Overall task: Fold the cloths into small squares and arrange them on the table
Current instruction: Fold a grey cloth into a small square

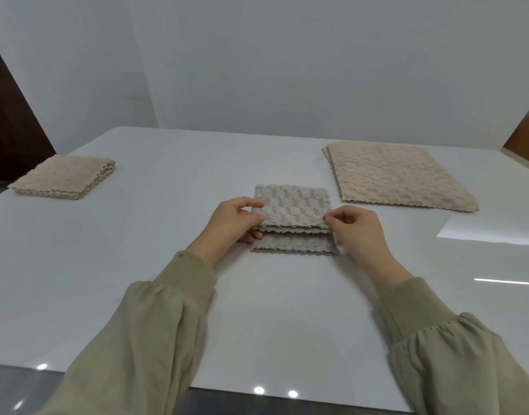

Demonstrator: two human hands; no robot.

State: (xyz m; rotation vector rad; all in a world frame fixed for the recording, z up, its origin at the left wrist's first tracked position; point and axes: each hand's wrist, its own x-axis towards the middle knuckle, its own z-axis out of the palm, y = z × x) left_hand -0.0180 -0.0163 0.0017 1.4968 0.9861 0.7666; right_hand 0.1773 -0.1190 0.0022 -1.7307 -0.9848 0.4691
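Sitting pretty much mid-way across the white table [155,280], a bit toward the far edge, a pale grey cloth [291,205] is being held mid-fold by both hands. It's already doubled into a narrow band, and the upper flap is raised a little, so its wavy edge is seen just short of the wavy edge of the layer lying flat underneath, on the side nearer the front edge. The left end of that flap is pinched by the left hand [230,223], thumb on top and fingers curled beneath. The right end is pinched by the right hand [357,227] between thumb and fingertip, the other fingers curled in. Both wrists are covered by olive-green sleeves [155,324] with ribbed cuffs. Over by the far left corner a stack of beige cloths [64,178] folded into small squares is parked, edges roughly lined up, well apart from the grey one. Toward the far right corner a bigger stack of unfolded beige cloths [397,178] is laid flat, near the grey cloth but not touching it. How many are in either stack can't be counted. A few bright light spots [258,389] are reflected along the glossy front edge, and a plain white wall [257,55] is seen behind the far edge.
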